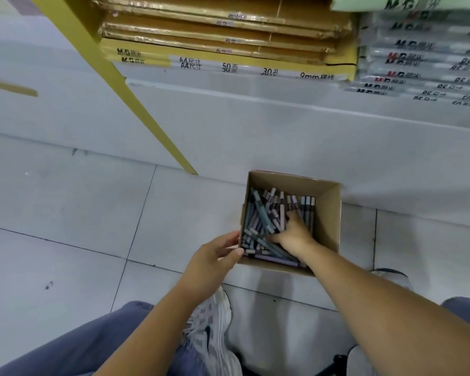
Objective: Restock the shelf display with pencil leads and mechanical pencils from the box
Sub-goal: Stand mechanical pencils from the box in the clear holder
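Digging right hand (pixel 293 234) into pencils (pixel 263 215) in box (pixel 329 213); its fingers are buried, grip unclear. Left hand (pixel 215 256) steadies the wall, fingers straight. Next: pinch some, lift to shelf.

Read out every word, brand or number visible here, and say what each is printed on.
"M&G": yellow paper packs.
"A4", "50", "30", "9mm": the same packs' white strip; characters beside them unclear.
"M&G": clear folder stack; other print blurred.
Pencils in the box: nothing legible.
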`<state>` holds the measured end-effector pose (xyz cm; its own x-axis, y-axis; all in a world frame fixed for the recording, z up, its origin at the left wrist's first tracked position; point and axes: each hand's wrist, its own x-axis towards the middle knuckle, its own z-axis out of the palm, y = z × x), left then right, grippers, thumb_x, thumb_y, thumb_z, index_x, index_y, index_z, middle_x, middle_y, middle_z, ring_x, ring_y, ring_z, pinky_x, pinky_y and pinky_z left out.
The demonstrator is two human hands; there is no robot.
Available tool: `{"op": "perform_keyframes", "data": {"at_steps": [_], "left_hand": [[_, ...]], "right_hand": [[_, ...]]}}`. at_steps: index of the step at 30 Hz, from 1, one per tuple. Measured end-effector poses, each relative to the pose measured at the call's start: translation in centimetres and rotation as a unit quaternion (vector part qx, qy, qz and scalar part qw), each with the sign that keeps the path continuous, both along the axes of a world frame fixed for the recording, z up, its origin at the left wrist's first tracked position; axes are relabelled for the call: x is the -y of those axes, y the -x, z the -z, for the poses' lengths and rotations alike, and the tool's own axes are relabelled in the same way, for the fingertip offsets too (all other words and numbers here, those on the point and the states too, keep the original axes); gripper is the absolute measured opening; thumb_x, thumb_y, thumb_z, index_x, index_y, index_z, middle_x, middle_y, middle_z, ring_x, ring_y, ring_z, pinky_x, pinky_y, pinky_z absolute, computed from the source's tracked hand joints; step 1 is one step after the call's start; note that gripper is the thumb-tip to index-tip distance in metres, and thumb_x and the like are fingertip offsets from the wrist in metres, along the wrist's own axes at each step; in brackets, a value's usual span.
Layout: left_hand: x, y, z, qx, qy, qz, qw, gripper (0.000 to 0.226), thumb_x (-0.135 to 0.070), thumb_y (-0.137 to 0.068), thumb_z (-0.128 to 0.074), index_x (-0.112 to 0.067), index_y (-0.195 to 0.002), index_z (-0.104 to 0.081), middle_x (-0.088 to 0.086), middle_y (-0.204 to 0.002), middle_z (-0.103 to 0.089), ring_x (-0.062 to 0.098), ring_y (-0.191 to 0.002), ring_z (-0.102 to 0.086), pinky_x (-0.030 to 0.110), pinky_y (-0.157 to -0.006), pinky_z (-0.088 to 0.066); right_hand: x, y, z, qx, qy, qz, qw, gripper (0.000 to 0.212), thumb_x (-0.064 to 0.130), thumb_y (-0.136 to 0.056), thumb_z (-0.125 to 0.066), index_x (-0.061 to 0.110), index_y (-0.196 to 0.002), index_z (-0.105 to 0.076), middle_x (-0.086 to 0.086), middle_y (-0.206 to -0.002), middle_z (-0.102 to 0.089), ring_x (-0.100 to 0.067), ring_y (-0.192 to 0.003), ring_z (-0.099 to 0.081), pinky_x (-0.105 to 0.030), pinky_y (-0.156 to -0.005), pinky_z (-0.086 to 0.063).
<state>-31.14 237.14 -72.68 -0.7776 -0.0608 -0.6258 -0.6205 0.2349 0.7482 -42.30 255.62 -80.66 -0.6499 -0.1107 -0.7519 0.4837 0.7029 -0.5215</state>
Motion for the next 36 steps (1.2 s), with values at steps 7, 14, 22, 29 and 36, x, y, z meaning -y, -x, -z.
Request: {"op": "perform_keyframes", "data": {"at_steps": [7,14,22,29,36], "left_hand": [[0.0,-0.1,0.0,-0.002,-0.01,-0.003,1.0,0.038,-0.025,-0.099,-0.058,-0.042,-0.133,-0.057,-0.022,-0.12,-0.068,-0.002,-0.111,-0.063,0.022,-0.089,-0.053],[-0.3,-0.1,-0.1,-0.007,-0.019,-0.015,1.0,0.035,-0.024,-0.099,-0.058,-0.042,-0.129,-0.058,-0.019,-0.122,-0.068,0.0,-0.112,-0.063,0.023,-0.089,-0.054],[-0.4,0.0,0.0,-0.004,-0.023,-0.019,1.0,0.035,-0.024,-0.099,-0.058,-0.038,-0.132,-0.058,-0.016,-0.124,-0.067,0.001,-0.112,-0.063,0.025,-0.092,-0.054],[-1.0,0.8,-1.4,-0.015,0.082,-0.021,0.996,0.04,-0.03,-0.094,-0.065,-0.03,-0.133,-0.056,-0.009,-0.118,-0.063,0.005,-0.097,-0.063,0.019,-0.082,-0.052],[-2.3,3.3,-7.5,-0.12,0.063,-0.021,0.991,0.033,-0.042,-0.095,-0.06,-0.03,-0.126,-0.063,-0.008,-0.117,-0.064,0.002,-0.098,-0.061,0.019,-0.086,-0.05]], "right_hand": [[-0.3,-0.7,-0.5,-0.012,0.041,-0.034,0.999,0.039,0.025,-0.088,-0.067,0.011,-0.122,-0.054,-0.008,-0.115,-0.063,-0.023,-0.105,-0.058,-0.038,-0.094,-0.047],[-0.8,-1.0,-1.6,-0.025,0.139,0.017,0.99,0.036,0.02,-0.092,-0.063,0.026,-0.126,-0.053,0.007,-0.105,-0.063,-0.006,-0.09,-0.062,-0.021,-0.073,-0.051],[-1.0,-0.7,-3.0,-0.014,0.138,0.023,0.99,0.017,0.026,-0.093,-0.06,0.032,-0.109,-0.056,0.002,-0.078,-0.067,-0.008,-0.058,-0.059,-0.019,-0.051,-0.047],[-1.6,-0.5,-7.4,-0.019,0.202,0.011,0.979,0.025,0.025,-0.092,-0.064,0.03,-0.116,-0.058,0.001,-0.078,-0.07,-0.008,-0.064,-0.06,-0.024,-0.059,-0.051],[-1.6,-1.3,-14.6,-0.089,0.281,-0.029,0.955,0.032,0.028,-0.093,-0.06,0.058,-0.104,-0.053,0.003,-0.073,-0.068,-0.011,-0.061,-0.061,-0.025,-0.059,-0.053]]}}
